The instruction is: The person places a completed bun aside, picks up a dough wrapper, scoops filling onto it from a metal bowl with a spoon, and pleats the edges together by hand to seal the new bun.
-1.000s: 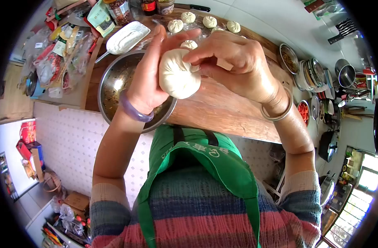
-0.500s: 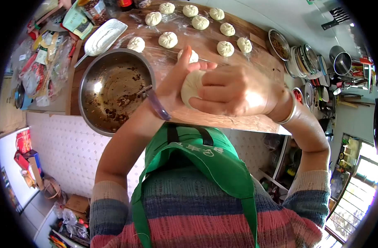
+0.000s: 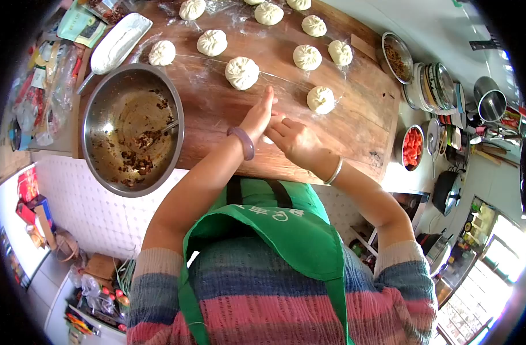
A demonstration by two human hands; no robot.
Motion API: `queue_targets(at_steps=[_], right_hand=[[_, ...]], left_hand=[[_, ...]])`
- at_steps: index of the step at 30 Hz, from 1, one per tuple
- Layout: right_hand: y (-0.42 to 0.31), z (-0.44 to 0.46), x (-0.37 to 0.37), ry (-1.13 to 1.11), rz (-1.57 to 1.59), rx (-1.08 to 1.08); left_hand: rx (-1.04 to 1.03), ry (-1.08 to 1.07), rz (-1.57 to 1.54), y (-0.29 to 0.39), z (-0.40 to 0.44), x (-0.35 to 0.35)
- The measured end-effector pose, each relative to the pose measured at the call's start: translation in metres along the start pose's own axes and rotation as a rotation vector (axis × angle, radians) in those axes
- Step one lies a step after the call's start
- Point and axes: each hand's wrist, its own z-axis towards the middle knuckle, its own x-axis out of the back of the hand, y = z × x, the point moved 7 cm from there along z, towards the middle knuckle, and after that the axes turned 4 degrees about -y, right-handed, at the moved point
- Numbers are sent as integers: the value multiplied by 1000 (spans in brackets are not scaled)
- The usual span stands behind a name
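Note:
My left hand (image 3: 257,122) is cupped low over the wooden board, with its thumb pointing up. My right hand (image 3: 297,142) has its fingers curled in against the left palm. Between them shows only a small pale edge of the dough bun (image 3: 267,140); the hands hide the rest. A pleated bun (image 3: 242,73) sits just beyond my left hand, and another bun (image 3: 321,99) lies beyond my right hand. Several more pleated buns stand farther back on the floured board.
A steel bowl (image 3: 90,135) with dark filling and a spoon stands left, beside a flour scoop (image 3: 120,45). On the right are a bowl of red pieces (image 3: 412,147), a bowl of shredded food (image 3: 397,60) and stacked plates (image 3: 432,86). The board's front edge is near my apron.
Both hands have dropped lower and farther from the camera, still close together around the bun. The view has shifted, and the bun beyond my right hand now shows.

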Motion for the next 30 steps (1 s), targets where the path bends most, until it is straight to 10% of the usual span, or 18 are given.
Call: queue_targets(at_steps=[9, 30], right_hand=[[42, 12, -19, 39, 99, -185], [51, 0, -12, 26, 24, -152]], left_hand=[[-415, 285, 69, 29, -12, 42], [-357, 335, -96, 8, -30, 61]])
